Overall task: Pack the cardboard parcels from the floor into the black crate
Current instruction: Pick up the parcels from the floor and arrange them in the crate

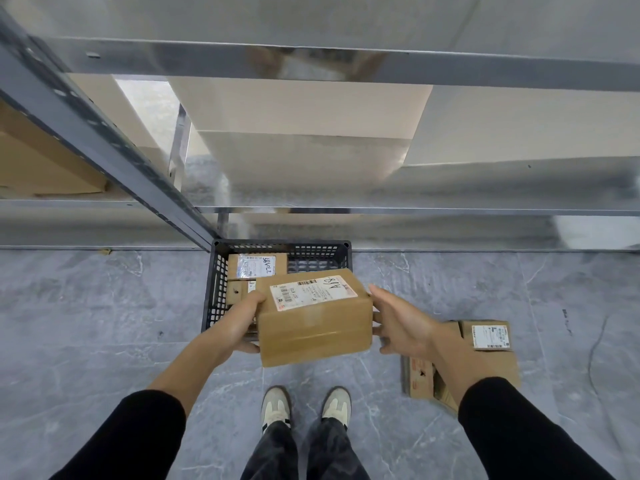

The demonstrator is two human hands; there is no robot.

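This was a storeroom or warehouse. Tall metal shelves [311, 53] held big cardboard boxes [298, 109]. Small parcels [465, 332] with printed labels lay on the grey floor [104, 323], and more sat in a black crate [214, 289].

Grey marbled tile floor [86, 323], metal shelving [311, 60], pale stored cartons [298, 105]
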